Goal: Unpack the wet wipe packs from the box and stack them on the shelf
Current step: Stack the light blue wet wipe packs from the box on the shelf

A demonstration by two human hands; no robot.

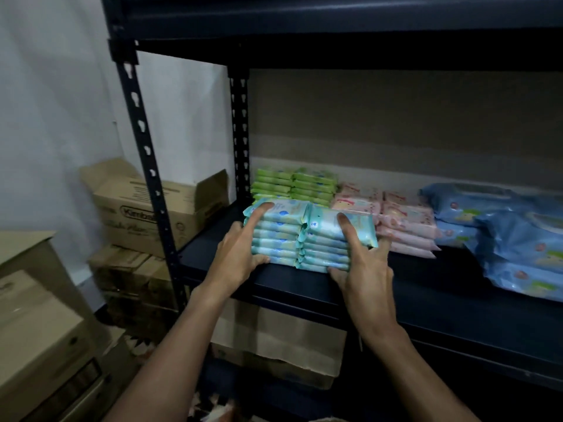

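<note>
left hand [236,254] grips left teal wet wipe stack [275,236]; right hand [362,269] grips right stack [324,242]; index fingers on top, thumbs below; both on shelf [426,300], near left; green packs [292,184] behind, pink packs [405,220] right

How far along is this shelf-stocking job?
Done: green packs, pink packs and blue packs already lie on the shelf. In hand: the left hand and right hand hold two teal stacks at its front edge. Left: unclear; the open cardboard box beside the shelf hides its contents.
</note>
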